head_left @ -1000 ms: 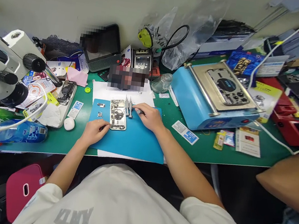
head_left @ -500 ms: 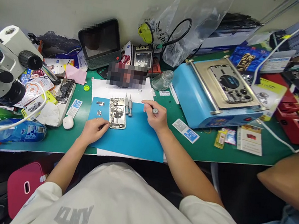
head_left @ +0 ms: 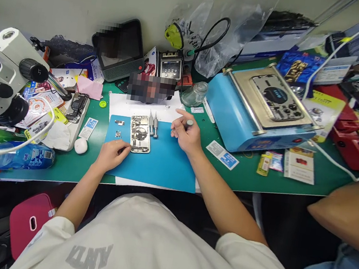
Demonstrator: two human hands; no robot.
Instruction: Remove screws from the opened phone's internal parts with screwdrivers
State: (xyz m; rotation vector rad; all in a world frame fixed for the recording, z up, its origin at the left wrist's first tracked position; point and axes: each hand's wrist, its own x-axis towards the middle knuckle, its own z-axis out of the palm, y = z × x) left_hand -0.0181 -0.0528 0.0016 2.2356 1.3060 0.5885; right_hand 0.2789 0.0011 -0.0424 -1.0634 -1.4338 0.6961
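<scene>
The right hand [head_left: 188,133] was closed around a grey tool [head_left: 189,123], its round end showing above the curled fingers, and hung over the right part of the mat. The left hand [head_left: 113,155] lay with fingers bent at the near left corner of the opened phone [head_left: 140,134]; whether they pinched its rim or only rested beside it could not be told at this size.

The phone lay flat on the blue mat [head_left: 164,168], inner parts bared. It looked light and thin, its frame stiff but probably smooth enough to slide if pushed; the exposed parts inside seemed the fragile portion. The sound hold was by the outer rim, fingertips on opposite long edges, well off the innards.

Just right of it lay two screwdrivers [head_left: 153,126], tips pointing towards the white paper [head_left: 118,104]; left of it sat two small parts [head_left: 119,123], likely so slight that a brushing finger could shift them. The green table [head_left: 227,177] spread beyond.
</scene>
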